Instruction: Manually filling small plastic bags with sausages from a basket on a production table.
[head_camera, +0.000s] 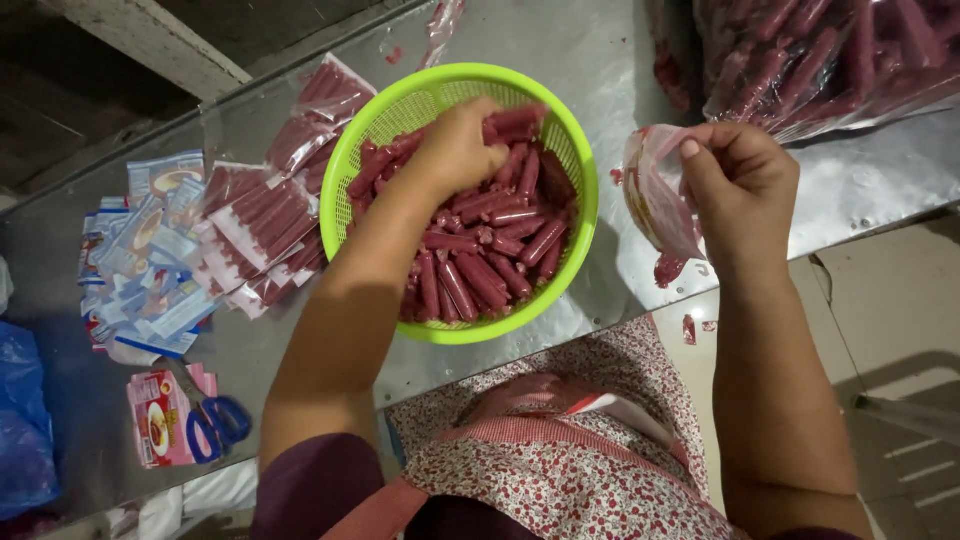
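left hand (462, 148) grips sausages (480, 255) in green basket (345, 185); right hand (738, 175) pinches clear bag (655, 195).

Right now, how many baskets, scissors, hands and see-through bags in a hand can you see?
Green basket: 1
Blue-handled scissors: 1
Hands: 2, the left hand in the sausages, the right hand holding the bag
See-through bag in a hand: 1
Total: 5
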